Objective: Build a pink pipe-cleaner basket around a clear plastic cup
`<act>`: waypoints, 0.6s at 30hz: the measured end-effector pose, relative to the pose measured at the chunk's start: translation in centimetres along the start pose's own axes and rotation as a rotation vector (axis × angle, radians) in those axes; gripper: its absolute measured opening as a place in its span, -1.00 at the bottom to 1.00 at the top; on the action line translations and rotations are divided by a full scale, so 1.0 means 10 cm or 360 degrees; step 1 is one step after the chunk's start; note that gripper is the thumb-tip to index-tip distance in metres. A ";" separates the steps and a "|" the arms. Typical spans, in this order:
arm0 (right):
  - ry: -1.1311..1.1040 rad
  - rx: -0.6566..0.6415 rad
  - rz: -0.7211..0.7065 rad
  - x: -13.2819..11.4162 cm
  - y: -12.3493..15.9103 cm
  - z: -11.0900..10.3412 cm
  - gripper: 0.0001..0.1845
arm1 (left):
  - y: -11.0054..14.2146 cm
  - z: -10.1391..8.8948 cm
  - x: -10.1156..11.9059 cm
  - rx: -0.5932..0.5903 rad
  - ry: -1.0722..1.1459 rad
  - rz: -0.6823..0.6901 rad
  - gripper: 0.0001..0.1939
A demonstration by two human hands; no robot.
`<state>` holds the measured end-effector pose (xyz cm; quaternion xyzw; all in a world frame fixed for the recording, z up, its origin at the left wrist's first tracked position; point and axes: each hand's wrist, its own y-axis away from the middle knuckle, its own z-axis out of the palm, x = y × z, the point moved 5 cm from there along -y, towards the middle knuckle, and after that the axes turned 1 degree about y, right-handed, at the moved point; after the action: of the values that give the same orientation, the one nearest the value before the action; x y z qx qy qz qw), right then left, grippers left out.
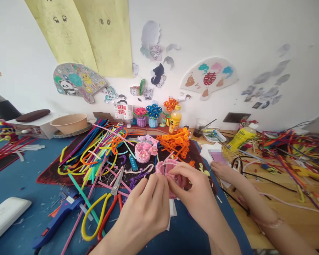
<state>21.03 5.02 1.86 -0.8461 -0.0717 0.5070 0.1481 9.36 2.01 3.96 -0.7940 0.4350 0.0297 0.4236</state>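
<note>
Between my hands is a round pink pipe-cleaner piece (172,161), shaped like a small open cup or ring. My left hand (149,200) pinches its near left edge with bent fingers. From the other side, my right hand (195,187) grips it, thumb and forefinger meeting the left fingertips. The fingers hide much of the piece's near side. Just beyond it stands a small white-and-pink flower pot (143,156) made of pipe cleaners. Scissors (117,182) with yellow and red handles lie left of my left hand, blades partly apart. A blue lighter (133,162) rests on the dark mat.
A blue glue gun (59,217) lies at lower left. Loose pipe cleaners (89,152) and an orange pile (177,141) cover the mat. Finished flower pots (153,117) and a juice bottle (175,120) stand by the wall. Another person's hand (223,173) reaches in from the right.
</note>
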 end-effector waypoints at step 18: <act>0.0139 -0.0245 0.0020 0.04 -0.01 0.01 -0.84 | -0.01 0.09 0.00 -0.0135 -0.0017 0.0102 -0.70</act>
<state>21.10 5.27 1.54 -0.8768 -0.0987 0.4633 0.0824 9.67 2.66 3.48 -0.7968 0.4563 0.0659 0.3906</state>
